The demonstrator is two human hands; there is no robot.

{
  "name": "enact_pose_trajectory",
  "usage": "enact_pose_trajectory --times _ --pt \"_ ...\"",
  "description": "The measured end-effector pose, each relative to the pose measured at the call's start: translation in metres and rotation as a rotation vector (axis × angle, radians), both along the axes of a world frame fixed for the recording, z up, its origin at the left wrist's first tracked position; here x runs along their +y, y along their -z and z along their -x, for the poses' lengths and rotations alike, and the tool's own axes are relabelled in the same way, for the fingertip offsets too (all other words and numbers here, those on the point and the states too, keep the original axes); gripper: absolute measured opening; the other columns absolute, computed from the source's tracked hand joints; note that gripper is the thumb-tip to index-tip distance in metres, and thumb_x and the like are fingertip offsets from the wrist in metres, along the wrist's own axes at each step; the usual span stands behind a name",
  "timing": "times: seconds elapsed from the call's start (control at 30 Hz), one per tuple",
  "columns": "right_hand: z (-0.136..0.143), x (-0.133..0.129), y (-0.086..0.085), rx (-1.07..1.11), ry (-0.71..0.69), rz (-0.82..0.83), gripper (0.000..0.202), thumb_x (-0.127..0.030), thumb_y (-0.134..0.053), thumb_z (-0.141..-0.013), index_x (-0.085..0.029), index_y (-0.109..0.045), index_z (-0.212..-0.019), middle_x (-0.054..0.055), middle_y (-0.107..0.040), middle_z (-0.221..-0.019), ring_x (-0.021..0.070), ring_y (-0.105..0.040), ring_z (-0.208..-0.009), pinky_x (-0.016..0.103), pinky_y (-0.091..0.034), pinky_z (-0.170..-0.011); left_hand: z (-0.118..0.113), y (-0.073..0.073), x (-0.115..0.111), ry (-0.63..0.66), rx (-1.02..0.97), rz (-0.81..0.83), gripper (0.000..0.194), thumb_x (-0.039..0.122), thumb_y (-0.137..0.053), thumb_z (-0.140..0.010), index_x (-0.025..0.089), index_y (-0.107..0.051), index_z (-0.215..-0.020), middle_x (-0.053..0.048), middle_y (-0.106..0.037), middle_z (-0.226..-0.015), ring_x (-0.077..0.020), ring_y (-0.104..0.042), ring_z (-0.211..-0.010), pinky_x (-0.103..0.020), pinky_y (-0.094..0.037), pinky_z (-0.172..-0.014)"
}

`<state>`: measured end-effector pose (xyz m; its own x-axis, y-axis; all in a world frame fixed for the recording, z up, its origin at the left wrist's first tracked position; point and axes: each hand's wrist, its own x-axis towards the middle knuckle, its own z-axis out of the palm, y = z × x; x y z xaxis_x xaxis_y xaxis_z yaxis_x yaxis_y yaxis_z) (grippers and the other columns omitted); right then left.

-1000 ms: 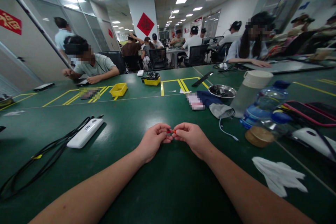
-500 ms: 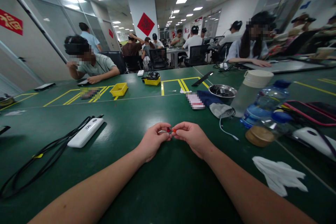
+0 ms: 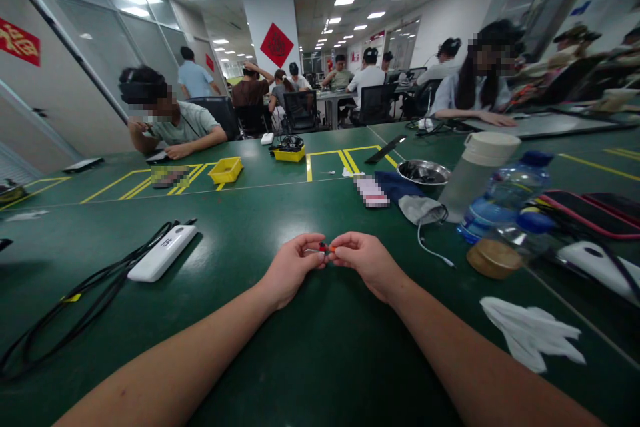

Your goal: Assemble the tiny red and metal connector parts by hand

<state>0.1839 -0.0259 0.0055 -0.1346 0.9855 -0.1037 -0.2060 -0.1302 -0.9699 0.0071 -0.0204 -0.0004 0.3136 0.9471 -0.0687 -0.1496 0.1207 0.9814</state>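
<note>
My left hand [image 3: 295, 265] is closed, pinching a small red and dark piece [image 3: 323, 248] between thumb and fingertips. Facing it, my right hand [image 3: 364, 263] pinches a small orange piece [image 3: 333, 249]. The two pieces are close together just above the green table [image 3: 310, 360]; whether they touch I cannot tell. Both are too small and too covered by fingers to name their kind. My forearms reach in from the lower corners.
Left of my hands lie a white power bank [image 3: 163, 253] and a looped black cable [image 3: 95, 303]. To the right are a crumpled white tissue [image 3: 533, 333], bottles [image 3: 505, 193], a metal bowl [image 3: 424, 173] and a cable plug [image 3: 450, 263]. Yellow trays [image 3: 226, 171] and seated people are farther back.
The red piece in my left hand shows a little more between the fingertips. My hands hold nearly the same place. In the background a person in light blue has moved right.
</note>
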Motion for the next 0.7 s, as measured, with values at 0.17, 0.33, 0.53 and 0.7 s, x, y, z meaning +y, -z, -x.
enact_pose_trajectory --times 0.17,0.33,0.53,0.7 --pt "-0.0001 0.0004 0.0013 0.016 -0.001 -0.001 0.015 -0.016 -0.072 -0.067 -0.013 -0.066 -0.08 0.004 -0.071 -0.077 0.016 -0.07 -0.075 0.031 -0.055 -0.076 -0.0008 -0.0035 -0.0008 0.012 -0.025 0.058 0.037 0.007 -0.068 -0.074 0.013 -0.063 -0.11 -0.006 -0.071 -0.087 -0.0118 -0.067 -0.077 -0.025 -0.051 -0.078" --pt "0.0006 -0.0005 0.0011 0.001 -0.003 -0.003 0.015 -0.016 -0.071 -0.068 -0.013 -0.066 -0.081 0.005 -0.072 -0.077 0.0164 -0.07 -0.075 0.031 -0.055 -0.077 -0.001 -0.0028 -0.0007 -0.002 -0.032 0.043 0.035 0.009 -0.071 -0.073 0.014 -0.064 -0.107 -0.005 -0.071 -0.085 -0.0127 -0.067 -0.077 -0.026 -0.051 -0.077" --pt "-0.0003 -0.0013 0.0005 0.016 -0.006 0.009 0.016 -0.016 -0.072 -0.067 -0.013 -0.067 -0.082 0.005 -0.073 -0.08 0.0167 -0.071 -0.077 0.033 -0.055 -0.079 -0.0016 -0.0026 -0.0004 -0.01 -0.031 0.056 0.036 0.01 -0.072 -0.073 0.014 -0.063 -0.107 -0.005 -0.07 -0.085 -0.0126 -0.067 -0.076 -0.025 -0.051 -0.076" --pt "-0.0007 -0.0008 -0.0004 0.019 -0.004 0.013 0.017 -0.016 -0.071 -0.066 -0.013 -0.068 -0.082 0.006 -0.073 -0.082 0.0168 -0.071 -0.078 0.033 -0.055 -0.081 -0.0014 -0.0034 -0.0017 -0.014 -0.017 0.033 0.034 0.011 -0.072 -0.073 0.014 -0.063 -0.106 -0.004 -0.069 -0.085 -0.0116 -0.065 -0.075 -0.025 -0.05 -0.075"
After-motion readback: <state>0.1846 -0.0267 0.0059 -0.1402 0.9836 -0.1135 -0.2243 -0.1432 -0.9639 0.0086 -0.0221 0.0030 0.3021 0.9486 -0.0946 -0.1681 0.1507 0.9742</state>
